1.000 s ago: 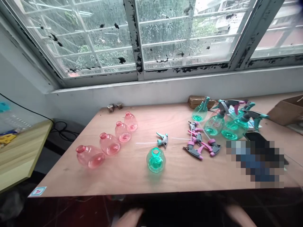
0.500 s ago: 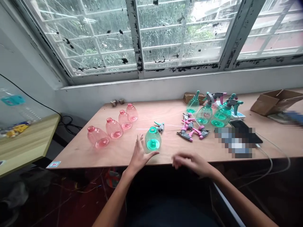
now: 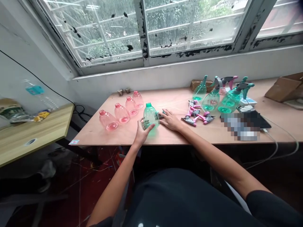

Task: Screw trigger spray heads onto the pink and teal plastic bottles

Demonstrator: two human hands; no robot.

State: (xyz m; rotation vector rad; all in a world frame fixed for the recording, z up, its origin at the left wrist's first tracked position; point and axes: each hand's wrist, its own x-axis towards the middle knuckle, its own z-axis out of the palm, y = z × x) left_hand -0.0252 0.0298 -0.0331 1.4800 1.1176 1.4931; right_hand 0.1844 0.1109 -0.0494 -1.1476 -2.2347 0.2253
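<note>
In your head view, a pale plywood counter (image 3: 180, 135) runs under a wide window (image 3: 189, 25) with a peeling frame. A second, yellowish table (image 3: 33, 135) stands well to the left of the green bottle (image 3: 151, 116).

That bottle stands near the counter's front edge. It is clear teal plastic, round-bodied, with an open threaded neck pointing up and no cap. Just left of it, four pink bottles (image 3: 121, 113) lie in a row. To its right are loose pink-and-grey spray heads (image 3: 197, 116), then finished green sprayers (image 3: 220, 97), and farther on a cardboard box (image 3: 284, 88).

Your left hand (image 3: 142, 134) wraps the bottle's lower body, fingers curled around it. Your right hand (image 3: 170, 120) lies on a teal spray head (image 3: 163, 112) just right of the bottle. Its fingers are stretched out, and I cannot tell whether they grip it.

Half a second ago your left hand was open against the bottle and your right hovered at the front edge. Now one grips and the other has reached the spray head.
</note>
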